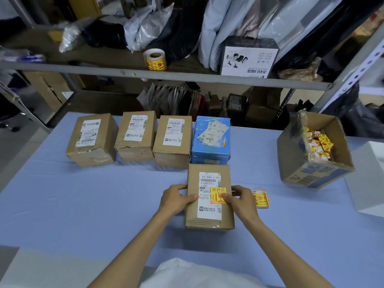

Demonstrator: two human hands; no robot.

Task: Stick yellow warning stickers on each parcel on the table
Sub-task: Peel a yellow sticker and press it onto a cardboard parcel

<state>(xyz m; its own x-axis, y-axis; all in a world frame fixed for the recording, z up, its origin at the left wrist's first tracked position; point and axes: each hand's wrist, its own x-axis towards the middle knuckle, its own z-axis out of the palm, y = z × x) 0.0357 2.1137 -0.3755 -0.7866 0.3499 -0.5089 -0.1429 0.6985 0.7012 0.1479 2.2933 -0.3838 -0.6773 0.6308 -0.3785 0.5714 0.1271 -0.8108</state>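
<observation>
A brown cardboard parcel (209, 215) with a white shipping label lies in front of me on the blue table (83, 204). A yellow warning sticker (217, 193) sits on its label. My right hand (242, 201) grips the parcel's right side, its thumb pressing on the sticker. My left hand (176, 199) grips the left side, thumb on top. Behind stand three brown parcels (92, 140), (136, 136), (173, 140) and a blue parcel (212, 140). A short strip of yellow stickers (261, 198) lies right of my right hand.
An open carton (318, 169) with loose yellow sticker scraps stands at the right. A white block (369, 183) is at the far right edge. A roll of yellow stickers (155, 59) sits on the metal shelf (187, 74) behind the table.
</observation>
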